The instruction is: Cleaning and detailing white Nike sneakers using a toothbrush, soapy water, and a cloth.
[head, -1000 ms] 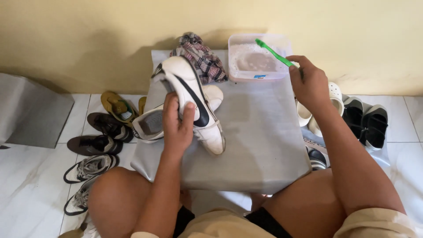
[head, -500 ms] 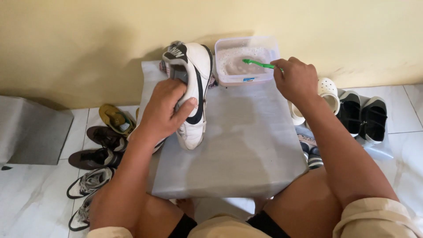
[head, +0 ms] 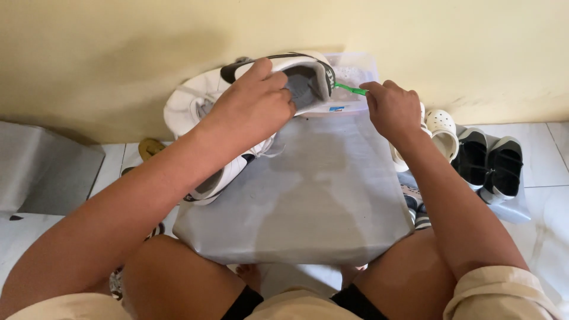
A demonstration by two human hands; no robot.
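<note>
My left hand [head: 252, 109] grips a white sneaker with black trim [head: 290, 74], lifted and turned on its side so its grey inside faces me. My right hand [head: 394, 109] holds a green toothbrush [head: 349, 89] whose head points into the sneaker's opening. Behind them stands a clear plastic tub [head: 355, 77] with soapy water, partly hidden by the sneaker. A second white sneaker [head: 222, 178] lies under my left forearm on the grey wet board [head: 308, 195] across my knees.
Black-and-white shoes [head: 489, 160] and white clogs [head: 435, 133] sit on the tiled floor at the right. More shoes lie at the left, mostly hidden by my arm. A yellow wall [head: 118, 53] stands close behind. A grey panel [head: 47, 172] leans at the far left.
My left hand has lifted the sneaker off the board and turned its opening toward me. The toothbrush has left the tub and now points into the shoe.
</note>
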